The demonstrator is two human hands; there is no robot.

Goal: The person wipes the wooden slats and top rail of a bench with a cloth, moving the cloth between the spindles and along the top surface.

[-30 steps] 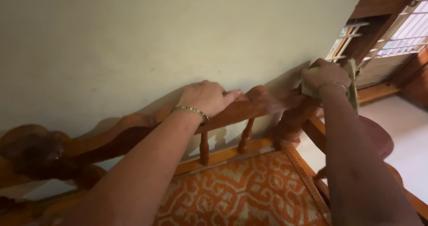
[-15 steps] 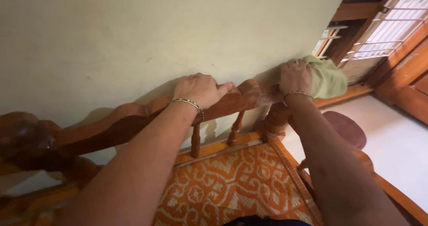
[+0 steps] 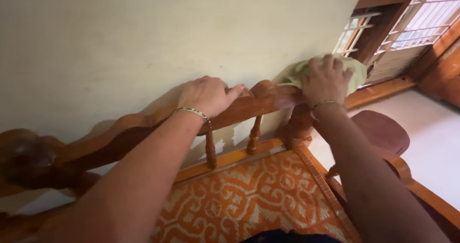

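Note:
My left hand (image 3: pixel 207 95) rests on the carved wooden top rail (image 3: pixel 143 128) of a bench back, fingers curled over it, a thin bracelet on the wrist. My right hand (image 3: pixel 327 80) presses a pale green cloth (image 3: pixel 298 73) onto the right end of that rail, above the corner post (image 3: pixel 299 124). The cloth bunches under the palm and sticks out on both sides of the hand. Turned spindles (image 3: pixel 254 135) stand below the rail.
An orange patterned mat (image 3: pixel 249 200) covers the seat. A cream wall (image 3: pixel 143 41) lies close behind the rail. A wooden window frame with grilles (image 3: pixel 407 27) stands at the upper right. A dark red stool (image 3: pixel 381 130) and pale floor (image 3: pixel 436 142) lie to the right.
My right hand with the cloth has slid left along the rail's end and now sits over the corner post. My left hand has kept its hold on the rail.

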